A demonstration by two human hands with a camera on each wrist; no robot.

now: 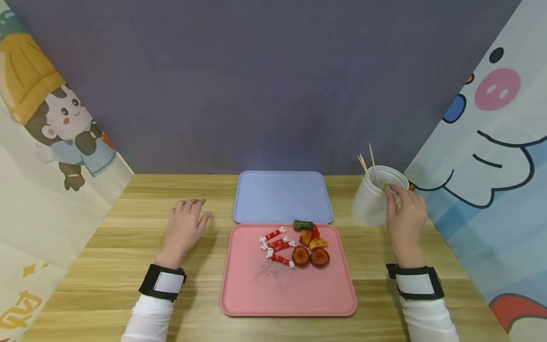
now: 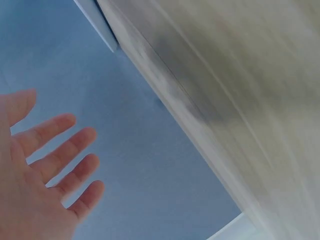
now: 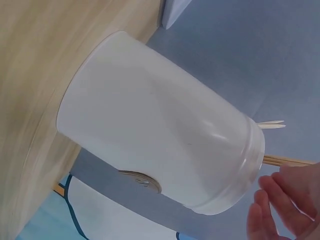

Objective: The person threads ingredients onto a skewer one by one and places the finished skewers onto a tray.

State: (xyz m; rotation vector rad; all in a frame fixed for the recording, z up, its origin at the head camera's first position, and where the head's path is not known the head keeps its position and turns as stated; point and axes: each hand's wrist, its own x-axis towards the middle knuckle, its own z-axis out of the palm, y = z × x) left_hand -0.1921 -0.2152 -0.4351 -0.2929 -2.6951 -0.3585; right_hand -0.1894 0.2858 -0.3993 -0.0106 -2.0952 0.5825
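My right hand (image 1: 407,223) is at the rim of a white tub (image 1: 368,209) at the right. Its thumb and fingers pinch the ends of thin wooden skewers (image 3: 280,160) that come out of the tub's mouth. More pale skewers (image 1: 363,164) lean out of the tub on its left side. My left hand (image 1: 184,230) hovers at the left of the trays with fingers spread and relaxed, holding nothing. In the left wrist view, the left hand (image 2: 45,175) shows separate, slightly bent fingers.
A pink tray (image 1: 286,297) in the middle holds several red pieces with white frilled ends (image 1: 281,246), two brown mushroom-like rounds (image 1: 310,256), yellow chunks (image 1: 318,243), a red bit and a green piece (image 1: 303,225). Behind it lies a blue tray (image 1: 282,194), against a grey partition (image 1: 273,95).
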